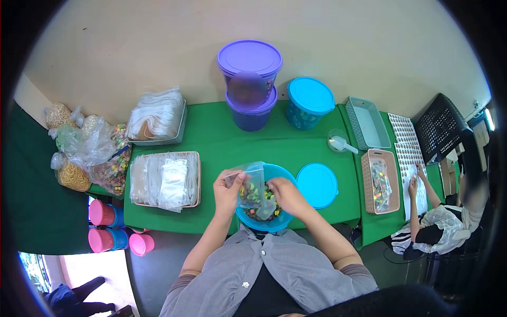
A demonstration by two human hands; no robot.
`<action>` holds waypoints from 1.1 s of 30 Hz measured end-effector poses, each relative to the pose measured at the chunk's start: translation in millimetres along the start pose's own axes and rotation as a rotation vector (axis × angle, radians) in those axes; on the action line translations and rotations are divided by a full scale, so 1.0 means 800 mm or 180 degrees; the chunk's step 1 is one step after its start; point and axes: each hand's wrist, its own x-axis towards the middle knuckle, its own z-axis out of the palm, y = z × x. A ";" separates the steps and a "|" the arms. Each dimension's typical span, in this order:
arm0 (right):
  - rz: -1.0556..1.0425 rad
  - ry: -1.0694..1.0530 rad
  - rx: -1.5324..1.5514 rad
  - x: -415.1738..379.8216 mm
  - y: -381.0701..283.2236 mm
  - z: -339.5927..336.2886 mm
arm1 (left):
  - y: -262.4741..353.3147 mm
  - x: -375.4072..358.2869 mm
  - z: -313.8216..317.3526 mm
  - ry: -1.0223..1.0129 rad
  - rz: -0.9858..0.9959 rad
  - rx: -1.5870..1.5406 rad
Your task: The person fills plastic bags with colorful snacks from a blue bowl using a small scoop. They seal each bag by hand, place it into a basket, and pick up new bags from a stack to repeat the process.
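Observation:
My left hand (227,191) is closed on the upper left edge of a clear plastic bag (251,185). Green and yellow pieces show in or through the bag, which hangs over a blue bucket (285,217). Inside the bucket lie small multicoloured candies (270,212), with a translucent piece of plastic (266,209) above them. My right hand (288,196) is over the bucket's right side, fingers curled beside the bag; I cannot tell what they hold. A round blue lid (317,185) lies just right of the bucket.
Baskets of plastic bags (165,179) (158,116) stand left, near filled bags (79,145). Lidded purple tubs (252,119) and a blue tub (309,105) are behind. A white scoop (343,144), a pink basket (391,201) and a grey basket (369,124) lie right, beside another person (443,227).

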 end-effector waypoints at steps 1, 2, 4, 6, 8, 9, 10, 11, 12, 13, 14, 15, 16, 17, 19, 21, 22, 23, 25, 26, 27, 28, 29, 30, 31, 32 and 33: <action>-0.0002 -0.0004 -0.0009 0.002 -0.021 -0.018 | -0.001 -0.002 0.000 -0.0073 -0.0111 -0.0018; 0.0293 0.0227 0.0937 0.001 -0.050 -0.041 | -0.003 -0.005 0.001 -0.0151 -0.0225 -0.0036; 0.0246 0.0479 0.2211 0.003 -0.062 -0.054 | -0.008 -0.010 0.010 -0.0289 -0.0210 -0.0087; 0.0159 0.0511 0.2419 -0.002 -0.072 -0.049 | -0.010 -0.018 0.025 -0.0498 -0.0155 -0.0008; -0.0196 0.0672 0.2589 -0.001 -0.065 -0.039 | -0.007 -0.026 0.035 -0.0625 -0.0201 0.0115; -0.0198 0.0688 0.2590 -0.002 -0.064 -0.038 | -0.005 -0.027 0.039 -0.0728 -0.0248 0.0237; -0.0007 0.0776 0.2906 -0.004 -0.064 -0.037 | -0.004 -0.028 0.043 -0.0764 -0.0140 0.0339; 0.0187 0.0857 0.3226 -0.006 -0.065 -0.035 | -0.002 -0.029 0.046 -0.0765 -0.0135 0.0350; 0.0184 0.0860 0.3238 -0.009 -0.066 -0.034 | -0.001 -0.031 0.050 -0.0713 -0.0128 0.0208; 0.0188 0.0986 0.2908 -0.013 -0.066 -0.034 | 0.000 -0.033 0.052 -0.0668 -0.0126 0.0064; 0.0201 0.1117 0.2574 -0.017 -0.067 -0.036 | 0.000 -0.035 0.052 -0.0688 -0.0136 0.0070; 0.0216 0.1145 0.2579 -0.020 -0.070 -0.039 | 0.001 -0.037 0.053 -0.0675 -0.0077 0.0145; 0.0217 0.1158 0.2529 -0.024 -0.075 -0.044 | 0.002 -0.039 0.054 -0.0663 -0.0017 0.0218; 0.0217 0.1171 0.2475 -0.026 -0.076 -0.047 | 0.004 -0.039 0.054 -0.0691 -0.0027 0.0218; 0.0178 0.1106 0.2433 -0.030 -0.067 -0.049 | 0.012 -0.039 0.055 -0.0703 -0.0213 0.0235; 0.0128 0.1037 0.2386 -0.032 -0.059 -0.057 | 0.014 -0.039 0.054 -0.0764 -0.0228 0.0286; 0.0138 0.0811 0.2375 -0.034 -0.056 -0.064 | 0.014 -0.040 0.052 -0.0800 -0.0244 0.0339; 0.0153 0.0595 0.2358 -0.036 -0.053 -0.070 | 0.013 -0.039 0.050 -0.0835 -0.0251 0.0334; -0.0056 0.0700 0.2074 -0.042 -0.044 -0.080 | 0.013 -0.034 0.047 -0.1178 -0.0177 0.0615; -0.0281 0.0756 0.1793 -0.045 -0.037 -0.086 | 0.014 -0.031 0.045 -0.1214 -0.0180 0.0604; -0.0265 0.0784 0.1779 -0.049 -0.024 -0.093 | 0.023 -0.027 0.045 -0.1415 -0.0097 0.0808; -0.0047 0.1165 0.2059 -0.055 -0.004 -0.101 | 0.029 -0.023 0.042 -0.1610 -0.0012 0.1010; 0.0170 0.1545 0.2334 -0.061 0.017 -0.114 | 0.026 -0.017 0.032 -0.1634 -0.0014 0.0995; 0.0512 0.2034 0.2155 -0.068 0.039 -0.136 | 0.019 -0.008 0.017 -0.1358 -0.0005 0.0965; 0.0853 0.2523 0.1961 -0.076 0.064 -0.162 | 0.015 0.000 0.002 -0.1088 0.0005 0.0935; 0.0910 0.3051 0.1839 -0.088 0.096 -0.182 | 0.015 0.005 -0.011 -0.1124 -0.0004 0.0922; 0.1098 0.3574 0.2067 -0.102 0.132 -0.199 | 0.014 0.009 -0.024 -0.0913 0.0019 0.0879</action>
